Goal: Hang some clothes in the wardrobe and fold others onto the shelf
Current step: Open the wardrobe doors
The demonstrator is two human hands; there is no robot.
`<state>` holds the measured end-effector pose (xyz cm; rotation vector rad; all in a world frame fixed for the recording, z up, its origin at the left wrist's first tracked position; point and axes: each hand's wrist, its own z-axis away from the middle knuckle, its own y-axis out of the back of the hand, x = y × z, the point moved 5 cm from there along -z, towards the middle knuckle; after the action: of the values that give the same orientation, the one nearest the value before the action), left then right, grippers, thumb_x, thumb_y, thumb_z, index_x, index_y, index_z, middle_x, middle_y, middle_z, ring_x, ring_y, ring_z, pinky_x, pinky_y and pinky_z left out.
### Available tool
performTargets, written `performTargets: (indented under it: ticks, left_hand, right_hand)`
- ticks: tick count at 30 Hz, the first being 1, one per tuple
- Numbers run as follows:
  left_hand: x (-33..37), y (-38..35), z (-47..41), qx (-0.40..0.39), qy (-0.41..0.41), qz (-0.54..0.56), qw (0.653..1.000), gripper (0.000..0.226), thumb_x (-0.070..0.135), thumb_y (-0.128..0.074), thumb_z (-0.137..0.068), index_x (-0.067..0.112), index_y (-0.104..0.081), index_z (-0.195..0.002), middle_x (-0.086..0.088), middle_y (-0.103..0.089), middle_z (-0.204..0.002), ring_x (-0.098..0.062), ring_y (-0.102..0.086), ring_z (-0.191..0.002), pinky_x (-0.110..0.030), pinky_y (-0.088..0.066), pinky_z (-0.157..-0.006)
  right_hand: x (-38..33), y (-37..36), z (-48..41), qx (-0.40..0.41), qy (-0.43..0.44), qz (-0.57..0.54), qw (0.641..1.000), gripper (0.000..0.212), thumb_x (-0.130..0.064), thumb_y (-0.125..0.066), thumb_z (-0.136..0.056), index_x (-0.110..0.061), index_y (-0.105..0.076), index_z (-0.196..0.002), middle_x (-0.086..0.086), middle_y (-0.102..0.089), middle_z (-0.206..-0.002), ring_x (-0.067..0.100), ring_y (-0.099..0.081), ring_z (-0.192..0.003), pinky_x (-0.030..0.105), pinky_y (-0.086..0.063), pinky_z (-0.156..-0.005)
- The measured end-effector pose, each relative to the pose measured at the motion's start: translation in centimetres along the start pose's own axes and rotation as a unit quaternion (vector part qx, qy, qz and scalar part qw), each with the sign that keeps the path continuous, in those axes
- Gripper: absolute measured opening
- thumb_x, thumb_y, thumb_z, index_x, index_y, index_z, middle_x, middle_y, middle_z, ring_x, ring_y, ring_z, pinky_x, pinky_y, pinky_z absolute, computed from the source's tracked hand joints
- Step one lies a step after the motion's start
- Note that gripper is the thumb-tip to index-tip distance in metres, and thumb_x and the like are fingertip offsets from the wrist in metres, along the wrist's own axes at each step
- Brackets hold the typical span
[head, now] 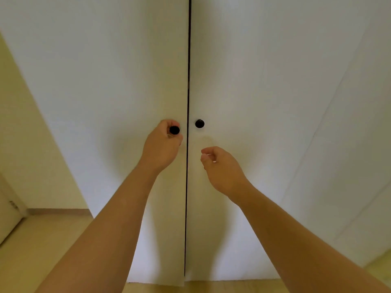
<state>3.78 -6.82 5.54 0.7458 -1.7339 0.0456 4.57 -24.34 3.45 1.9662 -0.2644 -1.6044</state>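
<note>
The white wardrobe (pixel 264 85) stood directly ahead, its two doors meeting at a dark seam. The left hand (pixel 163 144) was curled around the black left knob (pixel 174 130), grasping it just left of the seam. The right hand (pixel 222 168) hung released, its fingers loosely curled on nothing, nearer than and slightly right of the black right knob (pixel 199 123), apart from it. Pale wooden floor (pixel 42 240) showed at the near left.
</note>
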Motion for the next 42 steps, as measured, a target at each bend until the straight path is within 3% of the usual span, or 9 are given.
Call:
performTargets:
  ticks: [5, 8, 10, 13, 17, 20, 27, 32, 42]
  left_hand:
    - [0.5, 2.4, 5.7, 0.049, -0.038, -0.009, 0.998, 0.019, 0.014, -0.057, -0.096, 0.028, -0.059, -0.108, 0.009, -0.064, -0.096, -0.012, -0.066, -0.087, -0.021, -0.05, -0.077]
    - [0.6, 4.0, 8.5, 0.062, -0.055, 0.013, 0.996, 0.018, 0.01, -0.054, -0.097, 0.024, -0.06, -0.106, 0.007, -0.064, -0.093, -0.016, -0.065, -0.085, -0.023, -0.051, -0.076]
    - [0.7, 4.7, 9.6, 0.067, -0.063, 0.015, 0.996, 0.019, 0.008, -0.052, -0.098, 0.023, -0.06, -0.106, 0.005, -0.064, -0.094, -0.017, -0.064, -0.085, -0.021, -0.048, -0.075]
    - [0.8, 5.1, 10.4, 0.079, -0.053, 0.01, 0.995, 0.02, 0.01, -0.051, -0.1, 0.023, -0.059, -0.112, 0.004, -0.065, -0.1, -0.014, -0.065, -0.091, -0.022, -0.05, -0.078]
    - [0.0, 5.5, 11.5, 0.126, 0.01, 0.038, 0.991, 0.031, 0.02, -0.053, -0.102, 0.028, -0.05, -0.132, 0.004, -0.066, -0.111, -0.009, -0.068, -0.099, -0.027, -0.055, -0.091]
    - [-0.8, 6.4, 13.1, 0.172, 0.045, 0.072, 0.981, 0.036, 0.012, -0.058, -0.097, 0.027, -0.059, -0.129, 0.008, -0.068, -0.114, -0.008, -0.067, -0.103, -0.035, -0.054, -0.097]
    - [-1.6, 8.8, 17.5, 0.215, 0.088, 0.139, 0.963, 0.033, -0.006, -0.059, -0.09, 0.015, -0.074, -0.112, 0.005, -0.075, -0.108, -0.01, -0.071, -0.101, -0.036, -0.051, -0.102]
    - [-2.6, 12.0, 20.6, 0.244, 0.09, 0.135, 0.956, 0.024, 0.002, -0.062, -0.091, 0.016, -0.079, -0.103, -0.001, -0.077, -0.103, -0.018, -0.069, -0.107, -0.048, -0.048, -0.105]
    - [-4.1, 18.9, 25.8, 0.295, 0.096, 0.169, 0.936, 0.02, 0.011, -0.067, -0.082, 0.016, -0.081, -0.095, -0.011, -0.075, -0.107, -0.028, -0.068, -0.109, -0.044, -0.048, -0.103]
  right_hand:
    - [-1.3, -0.7, 1.6, -0.062, 0.045, -0.025, 0.997, 0.042, -0.031, -0.042, -0.106, -0.025, -0.04, -0.148, -0.008, -0.049, -0.145, 0.006, -0.05, -0.118, 0.005, -0.038, -0.086]
    - [-3.4, -2.7, 2.3, -0.148, 0.087, -0.077, 0.982, 0.052, -0.031, -0.043, -0.106, -0.026, -0.029, -0.155, -0.009, -0.038, -0.156, 0.01, -0.04, -0.14, 0.021, -0.029, -0.109]
    - [-4.6, -4.0, 2.5, -0.181, 0.102, -0.115, 0.971, 0.043, -0.035, -0.045, -0.104, -0.025, -0.043, -0.146, -0.003, -0.053, -0.144, 0.017, -0.051, -0.131, 0.034, -0.038, -0.113]
    - [-5.3, -4.6, 2.3, -0.169, 0.105, -0.132, 0.971, 0.028, -0.033, -0.048, -0.1, -0.017, -0.058, -0.121, 0.012, -0.064, -0.12, 0.03, -0.061, -0.111, 0.052, -0.05, -0.101]
    - [-5.3, -4.5, 2.1, -0.191, 0.099, -0.149, 0.965, 0.024, -0.03, -0.048, -0.102, -0.027, -0.061, -0.123, -0.006, -0.067, -0.117, 0.015, -0.063, -0.112, 0.043, -0.049, -0.104]
    - [-5.5, -4.5, 2.9, -0.204, 0.113, -0.16, 0.959, 0.02, -0.025, -0.047, -0.104, -0.034, -0.062, -0.115, -0.014, -0.07, -0.112, 0.01, -0.065, -0.107, 0.037, -0.052, -0.101]
    - [-7.1, -5.9, 6.5, -0.277, 0.159, -0.19, 0.928, 0.027, -0.022, -0.048, -0.103, -0.027, -0.066, -0.122, -0.013, -0.073, -0.11, 0.01, -0.067, -0.107, 0.039, -0.051, -0.102]
    - [-8.6, -8.8, 8.5, -0.351, 0.19, -0.208, 0.893, 0.029, -0.01, -0.046, -0.103, -0.019, -0.067, -0.12, -0.007, -0.074, -0.111, 0.009, -0.067, -0.109, 0.038, -0.05, -0.103]
    - [-12.7, -16.1, 10.3, -0.427, 0.212, -0.204, 0.855, 0.032, -0.015, -0.051, -0.103, -0.013, -0.06, -0.134, -0.007, -0.067, -0.119, 0.018, -0.064, -0.117, 0.043, -0.047, -0.107]
